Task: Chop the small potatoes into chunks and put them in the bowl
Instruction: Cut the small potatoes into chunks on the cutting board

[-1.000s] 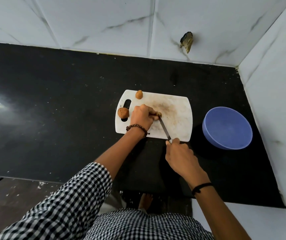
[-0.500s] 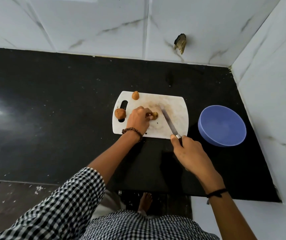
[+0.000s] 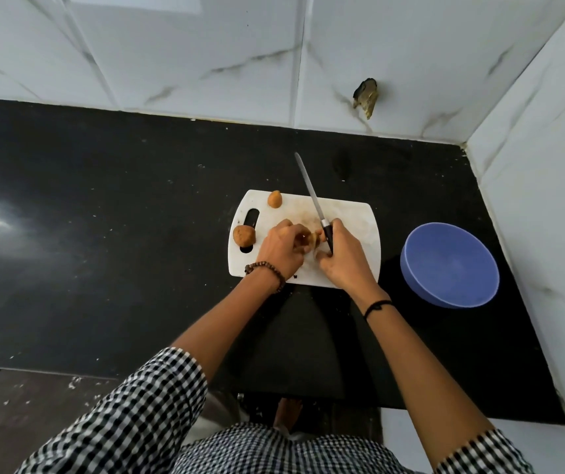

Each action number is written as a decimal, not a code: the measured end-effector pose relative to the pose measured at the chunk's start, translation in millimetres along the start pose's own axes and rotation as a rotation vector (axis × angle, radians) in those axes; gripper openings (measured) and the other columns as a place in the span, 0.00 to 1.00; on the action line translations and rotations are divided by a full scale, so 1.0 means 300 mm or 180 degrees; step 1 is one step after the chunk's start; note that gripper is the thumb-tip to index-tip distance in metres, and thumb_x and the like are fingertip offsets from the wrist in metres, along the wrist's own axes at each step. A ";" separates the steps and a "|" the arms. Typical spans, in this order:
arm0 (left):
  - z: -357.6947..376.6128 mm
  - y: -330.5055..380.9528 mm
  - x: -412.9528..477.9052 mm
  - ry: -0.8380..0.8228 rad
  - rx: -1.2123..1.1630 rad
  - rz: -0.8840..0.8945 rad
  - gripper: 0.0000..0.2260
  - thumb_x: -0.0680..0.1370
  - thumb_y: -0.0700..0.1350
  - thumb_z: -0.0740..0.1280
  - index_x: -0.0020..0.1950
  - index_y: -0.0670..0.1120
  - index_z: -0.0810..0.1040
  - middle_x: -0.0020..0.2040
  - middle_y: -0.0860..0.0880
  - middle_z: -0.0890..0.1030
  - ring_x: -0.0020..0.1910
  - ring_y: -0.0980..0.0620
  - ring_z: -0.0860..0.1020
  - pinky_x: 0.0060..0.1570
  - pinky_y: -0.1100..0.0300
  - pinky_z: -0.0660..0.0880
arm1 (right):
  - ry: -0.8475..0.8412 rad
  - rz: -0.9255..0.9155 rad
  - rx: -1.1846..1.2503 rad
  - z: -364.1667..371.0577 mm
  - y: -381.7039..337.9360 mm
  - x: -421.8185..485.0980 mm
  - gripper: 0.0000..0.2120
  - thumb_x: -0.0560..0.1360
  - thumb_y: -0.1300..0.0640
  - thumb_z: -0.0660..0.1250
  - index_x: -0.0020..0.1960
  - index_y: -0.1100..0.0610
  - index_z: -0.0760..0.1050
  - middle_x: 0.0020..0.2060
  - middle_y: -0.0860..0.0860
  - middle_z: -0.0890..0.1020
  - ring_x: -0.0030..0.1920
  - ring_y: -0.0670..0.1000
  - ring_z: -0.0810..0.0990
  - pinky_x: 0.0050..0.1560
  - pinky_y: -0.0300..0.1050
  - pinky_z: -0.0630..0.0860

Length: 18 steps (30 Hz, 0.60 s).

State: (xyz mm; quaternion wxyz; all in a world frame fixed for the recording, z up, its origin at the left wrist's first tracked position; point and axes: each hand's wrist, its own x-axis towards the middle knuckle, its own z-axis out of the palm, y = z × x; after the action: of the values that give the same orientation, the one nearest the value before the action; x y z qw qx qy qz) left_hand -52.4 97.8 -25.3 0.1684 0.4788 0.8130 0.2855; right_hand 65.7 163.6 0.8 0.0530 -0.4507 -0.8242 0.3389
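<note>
A white cutting board (image 3: 352, 213) lies on the black counter. My left hand (image 3: 282, 249) pinches a small cut potato (image 3: 311, 238) near the board's middle. My right hand (image 3: 342, 258) grips the black handle of a knife (image 3: 311, 193), its blade pointing away past the board's far edge. My right hand touches the potato pieces too. A whole potato (image 3: 244, 235) sits by the board's handle slot at the left. Another small potato (image 3: 274, 199) rests at the far edge. The blue bowl (image 3: 450, 265) stands to the right of the board, with nothing visible inside.
White marble-look tiled walls (image 3: 530, 165) close the counter at the back and on the right. A hole with debris (image 3: 365, 97) marks the back wall. The black counter (image 3: 103, 217) stretches far to the left. Its front edge lies near my body.
My right hand moved from the board's front edge onto the board beside my left hand. The knife swung from flat across the board to pointing away. The camera view shifted slightly.
</note>
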 end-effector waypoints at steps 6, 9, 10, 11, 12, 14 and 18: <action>-0.006 -0.009 -0.001 0.0065 -0.0201 -0.0090 0.08 0.76 0.42 0.69 0.55 0.43 0.78 0.51 0.47 0.76 0.47 0.51 0.77 0.50 0.61 0.76 | 0.0049 -0.0123 0.0075 0.013 0.023 0.041 0.15 0.77 0.59 0.72 0.59 0.53 0.70 0.53 0.50 0.80 0.54 0.52 0.80 0.57 0.52 0.79; -0.011 -0.012 0.004 0.0129 -0.0272 -0.0233 0.09 0.75 0.49 0.70 0.51 0.46 0.78 0.50 0.49 0.76 0.44 0.52 0.77 0.47 0.59 0.76 | 0.0099 -0.0138 0.0155 0.000 0.023 0.068 0.14 0.77 0.60 0.72 0.58 0.54 0.70 0.52 0.49 0.79 0.54 0.50 0.79 0.54 0.46 0.78; -0.015 -0.014 0.005 0.0137 -0.0223 -0.0234 0.10 0.75 0.51 0.70 0.50 0.46 0.77 0.49 0.50 0.76 0.43 0.53 0.77 0.46 0.59 0.76 | 0.0126 -0.0131 0.0161 -0.005 0.015 0.086 0.13 0.77 0.59 0.71 0.58 0.54 0.70 0.52 0.48 0.79 0.53 0.49 0.79 0.53 0.44 0.77; -0.019 -0.016 0.007 0.0113 -0.0136 -0.0229 0.10 0.74 0.51 0.71 0.50 0.46 0.77 0.49 0.50 0.76 0.43 0.53 0.77 0.45 0.59 0.76 | 0.0153 -0.0125 0.0168 -0.009 0.004 0.106 0.14 0.78 0.57 0.71 0.58 0.55 0.69 0.52 0.49 0.78 0.53 0.49 0.79 0.52 0.43 0.76; -0.021 -0.017 0.008 0.0074 -0.0040 -0.0224 0.11 0.74 0.51 0.71 0.50 0.46 0.77 0.49 0.50 0.76 0.43 0.53 0.76 0.44 0.59 0.75 | 0.0176 -0.0123 0.0179 -0.011 -0.010 0.131 0.14 0.78 0.55 0.71 0.59 0.55 0.69 0.53 0.49 0.78 0.53 0.48 0.78 0.52 0.43 0.75; -0.021 -0.019 0.009 0.0023 0.0083 -0.0212 0.11 0.74 0.51 0.71 0.50 0.46 0.76 0.49 0.49 0.76 0.43 0.52 0.75 0.44 0.59 0.75 | 0.0193 -0.0149 0.0189 -0.009 -0.044 0.185 0.16 0.78 0.54 0.71 0.60 0.55 0.69 0.53 0.50 0.79 0.54 0.50 0.78 0.54 0.43 0.76; -0.020 -0.023 0.024 -0.0079 0.0105 -0.0205 0.14 0.73 0.52 0.71 0.53 0.46 0.74 0.49 0.49 0.75 0.44 0.52 0.74 0.45 0.58 0.75 | 0.0105 -0.0259 0.0162 0.018 -0.121 0.282 0.16 0.78 0.56 0.72 0.61 0.56 0.70 0.55 0.52 0.79 0.57 0.52 0.79 0.56 0.46 0.77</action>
State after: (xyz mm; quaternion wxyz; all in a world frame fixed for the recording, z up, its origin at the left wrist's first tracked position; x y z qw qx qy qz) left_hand -63.7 99.7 -25.0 0.1796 0.4586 0.8304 0.2606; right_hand -11.8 213.5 0.2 0.0918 -0.4208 -0.8319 0.3498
